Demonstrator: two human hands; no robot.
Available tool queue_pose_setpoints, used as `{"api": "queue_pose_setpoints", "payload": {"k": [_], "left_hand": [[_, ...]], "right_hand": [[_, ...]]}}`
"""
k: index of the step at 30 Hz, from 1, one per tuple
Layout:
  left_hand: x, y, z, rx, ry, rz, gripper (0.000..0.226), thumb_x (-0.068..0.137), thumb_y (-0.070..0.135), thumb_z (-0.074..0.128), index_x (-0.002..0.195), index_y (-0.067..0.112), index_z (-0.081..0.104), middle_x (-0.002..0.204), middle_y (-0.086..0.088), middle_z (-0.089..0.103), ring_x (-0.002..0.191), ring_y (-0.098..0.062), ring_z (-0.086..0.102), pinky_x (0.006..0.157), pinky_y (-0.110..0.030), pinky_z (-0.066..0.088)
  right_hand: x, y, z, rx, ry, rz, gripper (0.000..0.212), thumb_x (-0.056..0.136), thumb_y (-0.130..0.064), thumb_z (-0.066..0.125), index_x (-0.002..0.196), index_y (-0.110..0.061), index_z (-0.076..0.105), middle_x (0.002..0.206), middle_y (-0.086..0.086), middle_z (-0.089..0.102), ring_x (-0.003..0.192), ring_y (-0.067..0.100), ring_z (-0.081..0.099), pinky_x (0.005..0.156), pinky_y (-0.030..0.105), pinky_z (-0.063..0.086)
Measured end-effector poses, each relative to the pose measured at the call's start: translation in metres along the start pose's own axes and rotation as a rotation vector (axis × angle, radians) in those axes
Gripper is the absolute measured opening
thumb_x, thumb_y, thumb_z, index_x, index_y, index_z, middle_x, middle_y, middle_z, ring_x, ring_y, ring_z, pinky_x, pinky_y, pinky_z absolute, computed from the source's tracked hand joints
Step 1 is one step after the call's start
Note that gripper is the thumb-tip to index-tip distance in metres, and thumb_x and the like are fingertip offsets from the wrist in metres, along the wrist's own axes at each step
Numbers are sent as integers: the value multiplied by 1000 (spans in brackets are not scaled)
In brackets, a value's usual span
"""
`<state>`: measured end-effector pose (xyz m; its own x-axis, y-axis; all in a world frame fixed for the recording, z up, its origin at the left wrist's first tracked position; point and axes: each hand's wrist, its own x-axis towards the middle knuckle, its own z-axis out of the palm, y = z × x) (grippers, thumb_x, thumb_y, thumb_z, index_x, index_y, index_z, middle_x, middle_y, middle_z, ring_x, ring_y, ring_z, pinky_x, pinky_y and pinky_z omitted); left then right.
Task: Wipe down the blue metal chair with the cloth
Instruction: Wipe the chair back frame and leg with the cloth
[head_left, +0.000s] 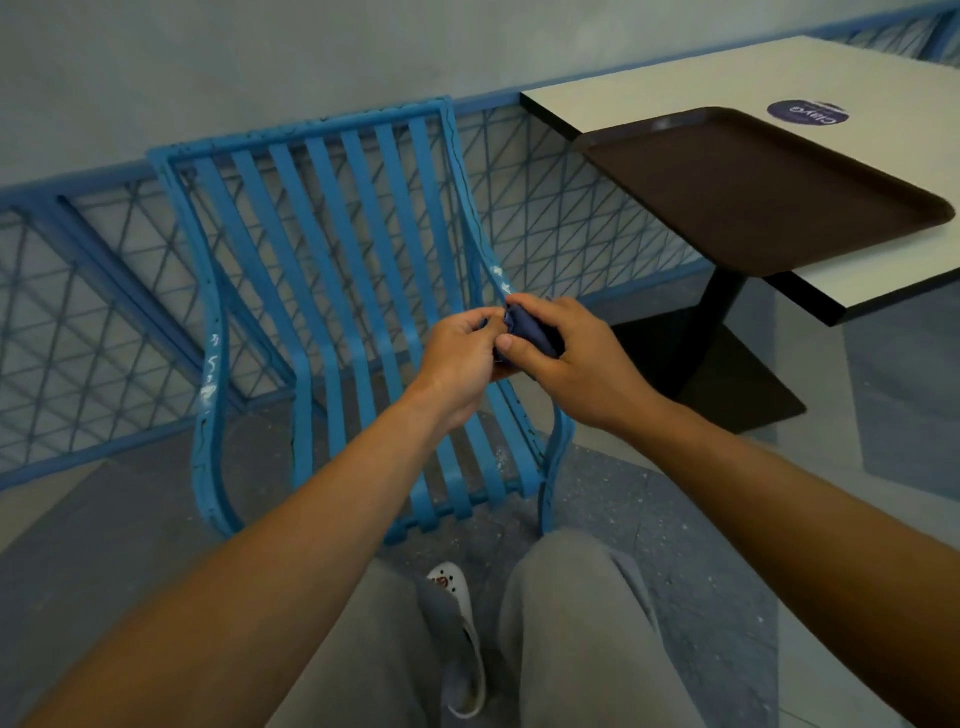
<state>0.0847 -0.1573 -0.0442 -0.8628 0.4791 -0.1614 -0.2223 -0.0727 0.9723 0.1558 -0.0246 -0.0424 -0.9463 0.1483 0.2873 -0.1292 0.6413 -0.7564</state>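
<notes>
Grey trousers (561, 623) nearest, left hand (457, 358) and right hand (576, 358) both clamped on dark blue cloth (530, 332), blue metal chair (332, 270) just beyond, brown tray (753, 192) up right, purple "Clayo"-like sticker (807, 113), upside down.

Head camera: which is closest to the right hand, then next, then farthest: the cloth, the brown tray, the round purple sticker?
From the right hand:
1. Dark blue cloth, gripped in both hands, over the chair's right edge.
2. Brown tray, up right, on the table.
3. Round purple sticker, on the tabletop beyond the tray.
</notes>
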Motion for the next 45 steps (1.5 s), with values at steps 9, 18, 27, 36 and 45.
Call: {"api": "queue_pose_setpoints", "payload": {"k": [9, 18, 27, 36, 45], "left_hand": [[-16, -39, -13, -95, -95, -146, 31, 108, 28, 45, 108, 7, 68, 101, -14, 72, 88, -27, 72, 84, -43, 60], [14, -85, -14, 206, -92, -206, 33, 106, 40, 47, 118, 16, 67, 114, -3, 75, 102, -24, 73, 89, -39, 59], [87, -119, -6, 243, 10, -190, 26, 107, 37, 47, 115, 21, 66, 112, -2, 74, 98, -22, 73, 86, -34, 58], [131, -140, 13, -65, 44, -287, 32, 109, 32, 43, 102, 16, 69, 79, 2, 73, 71, -13, 70, 65, -25, 54], [145, -146, 2, -135, 133, -225, 28, 101, 23, 62, 126, 10, 61, 92, -3, 75, 79, -18, 70, 71, -29, 55]], "right_hand": [[-20, 12, -2, -128, -114, 88, 28, 90, -27, 72, 119, -27, 71, 106, -8, 73, 97, 7, 66, 88, 37, 57], [-20, 85, -25, -174, -249, 288, 20, 92, -29, 71, 113, -28, 69, 94, -13, 67, 83, 2, 64, 63, 17, 50], [34, 153, -24, -102, -7, 355, 14, 88, -22, 67, 102, -21, 69, 91, -3, 68, 82, 5, 61, 66, 20, 47], [72, 196, 7, -67, -118, 340, 22, 93, -42, 70, 101, -23, 66, 90, -13, 66, 78, -9, 59, 62, 4, 40], [73, 178, 8, 36, -33, 184, 28, 97, -27, 68, 125, -29, 66, 102, -27, 63, 97, -21, 57, 79, -3, 40]]}}
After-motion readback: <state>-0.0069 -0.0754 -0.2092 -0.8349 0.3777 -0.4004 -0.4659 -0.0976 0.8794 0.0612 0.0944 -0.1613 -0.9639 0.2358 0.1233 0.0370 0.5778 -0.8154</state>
